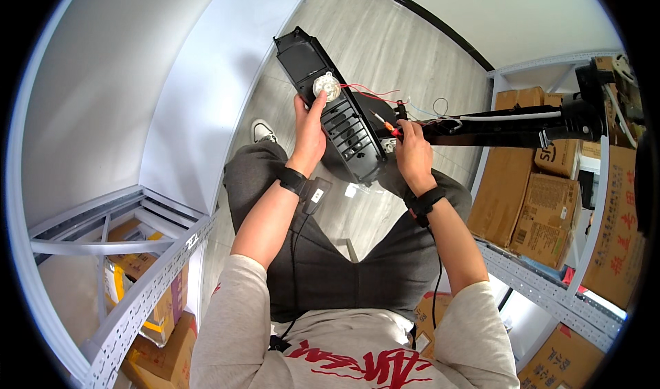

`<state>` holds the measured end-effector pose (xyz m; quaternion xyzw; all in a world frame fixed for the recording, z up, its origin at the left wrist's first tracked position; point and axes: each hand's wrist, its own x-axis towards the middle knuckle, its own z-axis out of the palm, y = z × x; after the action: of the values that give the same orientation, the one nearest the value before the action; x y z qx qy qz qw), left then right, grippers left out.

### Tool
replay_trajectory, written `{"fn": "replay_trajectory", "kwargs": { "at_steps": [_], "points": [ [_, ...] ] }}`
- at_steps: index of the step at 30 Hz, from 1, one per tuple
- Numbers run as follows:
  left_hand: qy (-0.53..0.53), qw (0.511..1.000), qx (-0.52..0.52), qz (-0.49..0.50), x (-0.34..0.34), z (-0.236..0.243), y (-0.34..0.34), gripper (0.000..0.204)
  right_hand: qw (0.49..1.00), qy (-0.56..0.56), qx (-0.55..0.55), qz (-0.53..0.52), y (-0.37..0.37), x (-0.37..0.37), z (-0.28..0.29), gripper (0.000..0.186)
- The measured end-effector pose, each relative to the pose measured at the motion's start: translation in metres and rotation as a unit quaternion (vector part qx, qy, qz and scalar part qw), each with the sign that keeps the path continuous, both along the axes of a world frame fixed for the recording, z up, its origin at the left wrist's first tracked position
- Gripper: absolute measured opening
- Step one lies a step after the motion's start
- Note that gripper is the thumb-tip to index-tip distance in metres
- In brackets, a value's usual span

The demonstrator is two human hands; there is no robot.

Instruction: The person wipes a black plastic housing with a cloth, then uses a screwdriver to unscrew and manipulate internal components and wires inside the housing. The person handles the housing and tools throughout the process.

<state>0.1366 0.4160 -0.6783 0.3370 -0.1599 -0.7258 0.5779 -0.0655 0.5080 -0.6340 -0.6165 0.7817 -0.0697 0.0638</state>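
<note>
My left hand (311, 133) grips the edge of a long black plastic housing (302, 60) with a row of slots, tilted in front of my knees. The thumb presses a white round part (326, 86), perhaps a small motor, against the housing. Thin red wires (371, 90) run from that part toward the right. Closed round a screwdriver (390, 125) with an orange-and-red handle, my right hand (414, 156) is just right of the housing. The screwdriver's tip points up and left, apart from the white part.
A long black beam-like assembly (509, 133) with loose wires stretches right from beside my right hand. Metal shelving with cardboard boxes (543, 213) stands on the right. Another rack (161, 251) with boxes is at lower left, beside a white panel (206, 66). Grey floor (392, 38) lies ahead.
</note>
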Motion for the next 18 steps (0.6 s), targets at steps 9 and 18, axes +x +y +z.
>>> {"fn": "replay_trajectory", "kwargs": {
  "at_steps": [9,18],
  "points": [
    [0.000,1.000,-0.005,0.004,0.000,0.000,0.000,0.044,0.997,0.054,0.041,0.027,-0.007,-0.003,0.001,0.022],
    [0.004,1.000,0.000,0.001,0.000,0.001,0.000,0.046,0.996,0.059,0.065,-0.002,-0.011,0.001,-0.005,0.026]
  ]
}}
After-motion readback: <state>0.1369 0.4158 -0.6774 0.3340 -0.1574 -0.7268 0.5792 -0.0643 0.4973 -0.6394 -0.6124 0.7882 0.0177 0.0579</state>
